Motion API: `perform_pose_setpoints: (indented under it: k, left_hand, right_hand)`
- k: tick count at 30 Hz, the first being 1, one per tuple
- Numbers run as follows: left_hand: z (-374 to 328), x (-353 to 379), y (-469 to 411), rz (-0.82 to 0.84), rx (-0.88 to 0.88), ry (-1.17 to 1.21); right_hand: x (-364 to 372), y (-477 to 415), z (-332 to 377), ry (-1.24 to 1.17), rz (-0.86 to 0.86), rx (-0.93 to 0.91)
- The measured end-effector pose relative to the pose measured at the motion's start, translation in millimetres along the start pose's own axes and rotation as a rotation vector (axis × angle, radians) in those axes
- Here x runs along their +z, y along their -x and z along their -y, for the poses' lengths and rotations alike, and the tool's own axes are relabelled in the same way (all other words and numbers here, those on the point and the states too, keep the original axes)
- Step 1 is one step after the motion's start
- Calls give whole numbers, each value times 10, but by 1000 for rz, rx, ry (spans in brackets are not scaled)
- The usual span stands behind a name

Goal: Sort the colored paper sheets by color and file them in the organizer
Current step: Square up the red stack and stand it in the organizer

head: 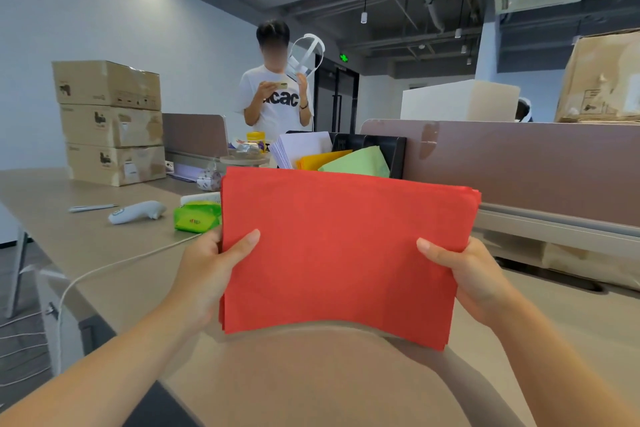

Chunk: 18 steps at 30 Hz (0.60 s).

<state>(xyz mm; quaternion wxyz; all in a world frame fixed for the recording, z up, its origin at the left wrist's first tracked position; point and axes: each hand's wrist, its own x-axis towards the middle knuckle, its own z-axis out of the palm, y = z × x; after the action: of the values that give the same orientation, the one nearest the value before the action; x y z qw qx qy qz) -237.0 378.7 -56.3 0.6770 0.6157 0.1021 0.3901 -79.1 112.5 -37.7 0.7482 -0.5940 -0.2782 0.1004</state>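
I hold a stack of red paper sheets upright above the desk, facing me. My left hand grips its left edge, thumb on the front. My right hand grips its right edge the same way. Behind the stack stands a black organizer against the partition. White sheets, orange sheets and green sheets stick out of it. The stack hides the organizer's lower part.
On the beige desk to the left lie a green packet, a white handheld device, a pen and a white cable. Stacked cardboard boxes stand further back. A person stands behind the desk. A brown partition runs along the right.
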Motion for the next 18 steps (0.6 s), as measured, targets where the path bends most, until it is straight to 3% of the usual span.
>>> perform_pose_setpoints:
  k: [8,11,15,18]
  left_hand:
    - [-147,139,-22,15,26,-13]
    - [-179,155,-23,-27,83,-86]
    - [-310,146,-2,-146,355,-336]
    - [-451,159,27,-136,569,-691]
  right_hand:
    - [91,26,31,-8,36,13]
    - [123,25,87,29,-40,-30]
    - [105,-21,236,236,-272,-317]
    - [67,-31,378,537,-301,-521]
